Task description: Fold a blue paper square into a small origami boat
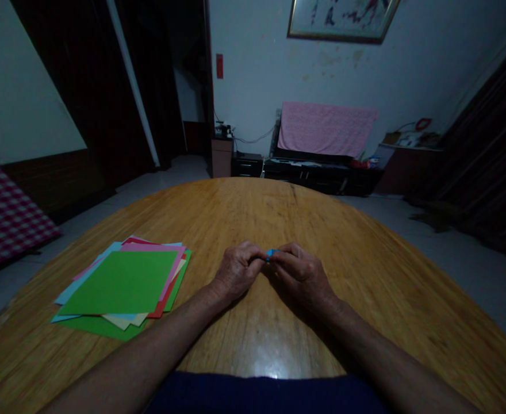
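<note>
Between my two hands, just over the middle of the round wooden table (253,213), is a small piece of folded blue paper (271,253). Most of it is hidden by my fingers, so its full shape does not show. My left hand (241,267) pinches its left end between thumb and forefinger. From the other side, my right hand (300,269) grips it the same way, with the fingers curled in. To the left of my left forearm lies a loose stack of coloured paper sheets (121,282), a green one on top.
Beyond the table's far edge stands a low black cabinet (305,172) and a pink cloth (326,129) draped over a flat screen. A checkered cloth (7,213) hangs at the far left. Dark curtains (486,132) hang on the right.
</note>
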The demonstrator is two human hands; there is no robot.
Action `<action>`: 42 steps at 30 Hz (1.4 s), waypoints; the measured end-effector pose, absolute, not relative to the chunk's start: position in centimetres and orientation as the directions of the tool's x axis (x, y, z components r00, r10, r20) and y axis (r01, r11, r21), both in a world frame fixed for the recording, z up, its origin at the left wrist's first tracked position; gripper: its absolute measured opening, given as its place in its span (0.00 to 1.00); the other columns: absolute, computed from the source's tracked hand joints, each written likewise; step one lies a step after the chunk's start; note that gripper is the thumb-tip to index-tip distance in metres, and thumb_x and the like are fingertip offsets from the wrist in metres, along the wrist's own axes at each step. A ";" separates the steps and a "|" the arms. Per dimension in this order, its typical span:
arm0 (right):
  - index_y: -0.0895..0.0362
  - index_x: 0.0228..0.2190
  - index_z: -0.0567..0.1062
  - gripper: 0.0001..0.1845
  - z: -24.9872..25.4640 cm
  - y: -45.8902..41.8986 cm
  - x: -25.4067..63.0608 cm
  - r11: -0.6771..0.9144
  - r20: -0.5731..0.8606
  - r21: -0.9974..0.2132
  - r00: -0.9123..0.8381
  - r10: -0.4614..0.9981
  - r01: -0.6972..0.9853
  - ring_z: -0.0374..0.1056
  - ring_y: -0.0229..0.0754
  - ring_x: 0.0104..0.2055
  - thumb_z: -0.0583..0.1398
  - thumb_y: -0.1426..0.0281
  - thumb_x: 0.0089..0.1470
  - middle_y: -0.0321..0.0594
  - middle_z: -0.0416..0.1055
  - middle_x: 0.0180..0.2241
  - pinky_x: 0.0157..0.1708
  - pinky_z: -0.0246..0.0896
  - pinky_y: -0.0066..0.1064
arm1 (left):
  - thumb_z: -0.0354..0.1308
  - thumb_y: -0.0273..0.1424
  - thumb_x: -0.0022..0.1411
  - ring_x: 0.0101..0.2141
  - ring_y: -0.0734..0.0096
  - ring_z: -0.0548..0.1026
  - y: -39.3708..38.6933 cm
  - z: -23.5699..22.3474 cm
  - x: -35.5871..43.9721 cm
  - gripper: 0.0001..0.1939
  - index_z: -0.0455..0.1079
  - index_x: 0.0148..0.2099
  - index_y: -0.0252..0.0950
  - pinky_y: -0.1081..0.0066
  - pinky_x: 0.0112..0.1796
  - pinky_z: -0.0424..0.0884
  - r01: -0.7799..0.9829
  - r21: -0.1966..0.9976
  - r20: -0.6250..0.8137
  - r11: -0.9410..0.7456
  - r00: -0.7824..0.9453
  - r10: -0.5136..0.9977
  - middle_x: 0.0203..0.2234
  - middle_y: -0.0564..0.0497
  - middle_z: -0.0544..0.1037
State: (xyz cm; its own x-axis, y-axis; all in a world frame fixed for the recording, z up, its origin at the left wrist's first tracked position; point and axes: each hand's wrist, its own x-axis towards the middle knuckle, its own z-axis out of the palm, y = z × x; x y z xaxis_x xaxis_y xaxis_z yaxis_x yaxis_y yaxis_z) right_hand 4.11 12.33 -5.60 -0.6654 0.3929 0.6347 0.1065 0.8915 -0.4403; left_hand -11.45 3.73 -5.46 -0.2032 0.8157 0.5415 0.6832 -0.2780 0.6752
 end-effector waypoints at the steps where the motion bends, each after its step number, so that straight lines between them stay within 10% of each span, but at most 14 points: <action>1: 0.52 0.39 0.76 0.09 -5.6 12.3 4.1 0.901 0.645 -0.419 -0.660 0.384 0.114 0.67 0.39 0.34 0.58 0.68 0.56 0.42 0.69 0.35 0.31 0.63 0.31 | 0.55 0.20 0.55 0.32 0.73 0.74 3.8 -5.7 -11.6 0.10 0.75 0.34 0.36 0.72 0.37 0.69 0.699 0.642 0.580 -0.315 -0.175 0.795 0.29 0.51 0.76; 7: 0.51 0.36 0.76 0.06 -6.1 12.6 4.2 0.935 0.651 -0.307 -0.677 0.344 0.180 0.65 0.45 0.46 0.58 0.68 0.56 0.46 0.64 0.49 0.40 0.64 0.37 | 0.53 0.22 0.58 0.34 0.73 0.72 3.9 -6.9 -12.1 0.11 0.74 0.38 0.38 0.72 0.37 0.69 0.839 0.451 0.613 -0.305 -0.043 0.789 0.33 0.51 0.73; 15: 0.54 0.33 0.75 0.09 -5.9 12.4 4.5 0.965 0.538 -0.206 -0.804 0.253 0.165 0.64 0.44 0.39 0.55 0.69 0.58 0.44 0.68 0.38 0.39 0.61 0.39 | 0.51 0.25 0.58 0.36 0.68 0.69 3.1 -6.4 -12.3 0.08 0.71 0.34 0.36 0.69 0.36 0.67 0.944 0.243 0.450 -0.221 0.092 0.888 0.32 0.49 0.70; 42: 0.55 0.40 0.72 0.12 -6.1 12.5 4.3 0.884 0.441 -0.426 -0.808 0.389 0.193 0.64 0.44 0.39 0.56 0.74 0.52 0.43 0.67 0.36 0.39 0.61 0.36 | 0.50 0.24 0.56 0.29 0.73 0.69 3.1 -5.1 -14.7 0.13 0.76 0.37 0.40 0.72 0.34 0.64 0.822 0.489 0.269 -0.292 0.176 0.947 0.27 0.53 0.73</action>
